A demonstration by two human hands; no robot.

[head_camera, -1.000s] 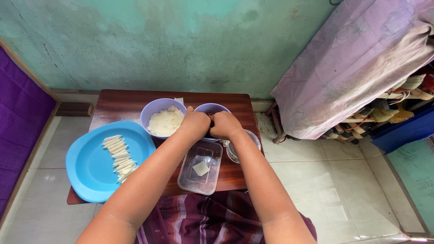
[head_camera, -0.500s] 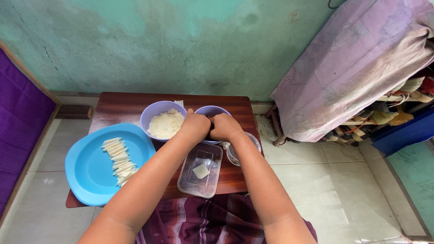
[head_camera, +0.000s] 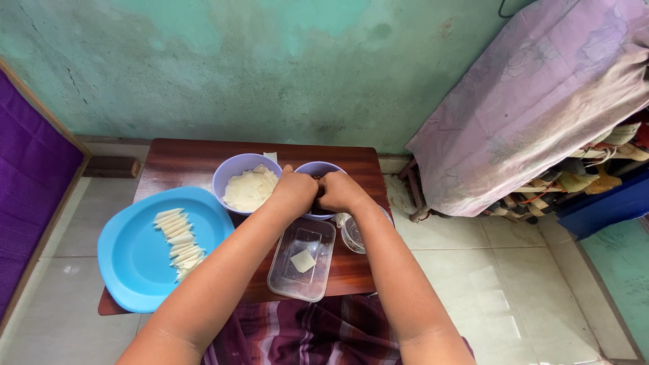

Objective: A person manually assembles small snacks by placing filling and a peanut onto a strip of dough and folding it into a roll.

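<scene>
My left hand (head_camera: 294,189) and my right hand (head_camera: 341,191) meet with curled fingers over a small purple bowl (head_camera: 318,167) that holds something dark. Whatever sits between the fingertips is hidden. Left of it stands a larger purple bowl (head_camera: 233,172) filled with thin white sheets (head_camera: 250,189). Below my hands lies a clear plastic container (head_camera: 284,278) with one white square piece (head_camera: 303,261) inside. A blue plate (head_camera: 132,270) on the left carries a row of several white folded strips (head_camera: 179,243).
Everything rests on a low dark wooden table (head_camera: 182,159) against a green wall. A clear cup (head_camera: 353,234) stands under my right wrist. A cloth-covered rack (head_camera: 541,101) stands to the right, a purple curtain (head_camera: 27,189) to the left, striped cloth (head_camera: 304,338) at my lap.
My hands have stayed together over the small bowl, shifting only slightly. The other things have not moved.
</scene>
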